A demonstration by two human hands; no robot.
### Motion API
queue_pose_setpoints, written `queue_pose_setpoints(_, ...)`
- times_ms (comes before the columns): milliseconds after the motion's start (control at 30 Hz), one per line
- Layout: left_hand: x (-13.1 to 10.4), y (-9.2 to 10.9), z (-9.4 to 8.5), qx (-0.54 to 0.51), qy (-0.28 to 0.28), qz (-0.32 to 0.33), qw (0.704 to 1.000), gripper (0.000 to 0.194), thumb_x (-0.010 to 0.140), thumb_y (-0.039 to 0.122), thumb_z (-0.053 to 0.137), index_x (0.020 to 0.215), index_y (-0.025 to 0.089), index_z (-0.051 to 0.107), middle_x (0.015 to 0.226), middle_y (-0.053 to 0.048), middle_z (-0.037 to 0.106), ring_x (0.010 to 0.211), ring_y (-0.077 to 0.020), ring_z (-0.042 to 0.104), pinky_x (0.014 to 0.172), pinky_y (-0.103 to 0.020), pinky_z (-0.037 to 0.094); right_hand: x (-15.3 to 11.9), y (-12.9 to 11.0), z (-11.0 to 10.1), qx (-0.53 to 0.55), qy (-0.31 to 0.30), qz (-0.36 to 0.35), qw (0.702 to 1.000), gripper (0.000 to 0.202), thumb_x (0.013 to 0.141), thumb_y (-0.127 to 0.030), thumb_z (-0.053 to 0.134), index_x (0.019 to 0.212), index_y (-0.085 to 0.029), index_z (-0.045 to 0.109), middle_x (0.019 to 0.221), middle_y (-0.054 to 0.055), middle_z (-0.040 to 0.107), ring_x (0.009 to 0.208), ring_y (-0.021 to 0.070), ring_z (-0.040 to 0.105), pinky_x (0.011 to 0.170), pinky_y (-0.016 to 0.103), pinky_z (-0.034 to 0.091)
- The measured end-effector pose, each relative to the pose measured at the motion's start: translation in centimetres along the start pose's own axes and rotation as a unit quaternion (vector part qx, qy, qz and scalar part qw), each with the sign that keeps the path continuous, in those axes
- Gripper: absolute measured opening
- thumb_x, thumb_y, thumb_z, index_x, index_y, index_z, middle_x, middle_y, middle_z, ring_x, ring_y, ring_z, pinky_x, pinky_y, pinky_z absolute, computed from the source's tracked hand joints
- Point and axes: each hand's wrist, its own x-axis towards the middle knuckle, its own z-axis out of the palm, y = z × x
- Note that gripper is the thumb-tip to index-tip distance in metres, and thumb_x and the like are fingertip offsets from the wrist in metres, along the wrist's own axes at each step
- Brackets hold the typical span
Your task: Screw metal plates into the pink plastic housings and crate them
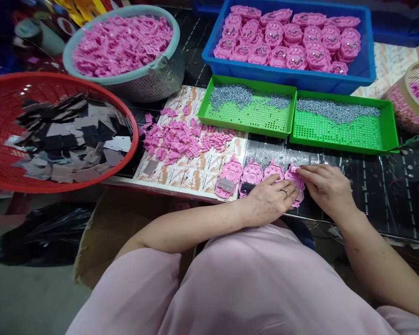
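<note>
Four-sided detail aside, several pink plastic case halves lie in a row at the table's front edge. The leftmost pink case half (pixel 230 173) bears a grey plate, and its neighbour, another case half (pixel 252 172), bears a dark plate partly under my forearm side. My left hand (pixel 270 197), with a ring, lies with fingers stretched over the third case half (pixel 274 171) and onto the rightmost case half (pixel 296 180). At that one's top end, my right hand (pixel 326 186) is closed in a pinch on a small pink plastic part (pixel 295 170), mostly covered by the fingertips.
Loose pink parts (pixel 176 142) lie left of the row. Green trays (pixel 247 118) of small metal pieces, seemingly screws, stand behind. Further back is a blue bin (pixel 293 74) of pink assemblies. A red basket (pixel 134 139) of plates and a grey-green basket (pixel 176 46) of pink parts stand left.
</note>
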Motion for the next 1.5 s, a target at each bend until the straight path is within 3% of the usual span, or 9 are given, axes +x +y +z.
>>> queue_pose_setpoints(333,0.0,-0.1,0.0,0.021,0.018,0.014,1.0,0.029,0.098,0.017,0.042,0.113,0.009,0.065,0.113,-0.01,0.07,0.107,-0.0193,0.063,0.098,-0.038,0.045,1.4,-1.6,-2.2,-0.148,-0.065,-0.046,0.986,0.021,0.086,-0.032,0.062,0.1,-0.019,0.07,0.1,0.006,0.068,0.098,0.0253,0.053,0.071,0.035,0.035)
queue_pose_setpoints(500,0.0,-0.1,0.3,0.024,0.041,0.011,0.999,0.028,0.097,0.018,0.045,0.115,0.009,0.065,0.113,-0.009,0.07,0.106,-0.0193,0.064,0.097,-0.039,0.046,2.5,0.4,-2.2,-0.065,-0.083,-0.114,0.988,0.016,0.088,-0.026,0.06,0.097,-0.02,0.072,0.094,0.004,0.07,0.092,0.0213,0.052,0.069,0.032,0.035)
queue_pose_setpoints(667,0.0,-0.2,0.1,0.01,0.019,0.013,1.0,0.028,0.097,0.018,0.044,0.116,0.009,0.064,0.115,-0.01,0.069,0.107,-0.0194,0.063,0.099,-0.04,0.045,3.9,2.9,-1.7,0.022,-0.132,-0.158,0.978,0.016,0.089,-0.023,0.059,0.095,-0.018,0.073,0.089,0.003,0.071,0.085,0.018,0.052,0.073,0.03,0.04)
queue_pose_setpoints(800,0.1,-0.3,-0.2,0.002,0.01,0.011,1.0,0.029,0.097,0.016,0.042,0.116,0.01,0.064,0.114,-0.01,0.069,0.106,-0.0191,0.063,0.1,-0.041,0.045,4.2,2.8,-1.9,0.041,-0.138,-0.189,0.971,0.016,0.089,-0.021,0.058,0.096,-0.019,0.072,0.089,0.003,0.07,0.087,0.0185,0.052,0.074,0.03,0.039)
queue_pose_setpoints(967,0.2,-0.3,-0.2,0.003,0.01,0.021,1.0,0.028,0.098,0.018,0.044,0.115,0.008,0.064,0.111,-0.011,0.07,0.106,-0.02,0.063,0.099,-0.042,0.045,3.8,0.5,-2.9,-0.11,-0.142,-0.16,0.971,0.018,0.087,-0.027,0.06,0.091,-0.014,0.072,0.089,0.007,0.068,0.091,0.0261,0.053,0.079,0.038,0.037)
queue_pose_setpoints(1167,0.2,-0.3,0.0,0.006,0.01,0.018,1.0,0.027,0.097,0.021,0.048,0.115,0.009,0.063,0.111,-0.011,0.07,0.106,-0.0205,0.064,0.1,-0.043,0.043,4.1,1.9,-2.6,-0.051,-0.13,-0.172,0.975,0.013,0.089,-0.029,0.06,0.093,-0.026,0.072,0.089,-0.001,0.07,0.096,0.0216,0.055,0.074,0.033,0.033)
queue_pose_setpoints(1300,0.2,-0.3,-0.1,0.011,-0.005,0.013,1.0,0.028,0.098,0.021,0.044,0.115,0.012,0.064,0.113,-0.009,0.07,0.104,-0.0183,0.064,0.101,-0.041,0.043,5.1,3.1,-2.3,-0.055,-0.15,-0.189,0.969,0.015,0.09,-0.03,0.058,0.087,-0.026,0.073,0.09,-0.001,0.071,0.091,0.0204,0.054,0.073,0.033,0.031)
queue_pose_setpoints(1400,0.3,-0.3,-0.2,0.009,-0.006,0.016,1.0,0.028,0.098,0.02,0.043,0.116,0.011,0.064,0.111,-0.009,0.07,0.103,-0.0181,0.064,0.101,-0.041,0.043,5.4,2.7,-2.4,-0.042,-0.173,-0.209,0.962,0.017,0.091,-0.027,0.056,0.086,-0.024,0.072,0.086,-0.001,0.07,0.083,0.0181,0.053,0.072,0.032,0.031)
queue_pose_setpoints(1500,0.3,-0.5,-0.1,0.008,0.006,0.02,1.0,0.028,0.098,0.019,0.043,0.114,0.01,0.065,0.11,-0.01,0.07,0.104,-0.0192,0.063,0.101,-0.043,0.043,4.8,1.2,-2.9,-0.081,-0.16,-0.188,0.966,0.017,0.09,-0.026,0.056,0.089,-0.02,0.071,0.093,0.004,0.07,0.091,0.021,0.054,0.079,0.034,0.033)
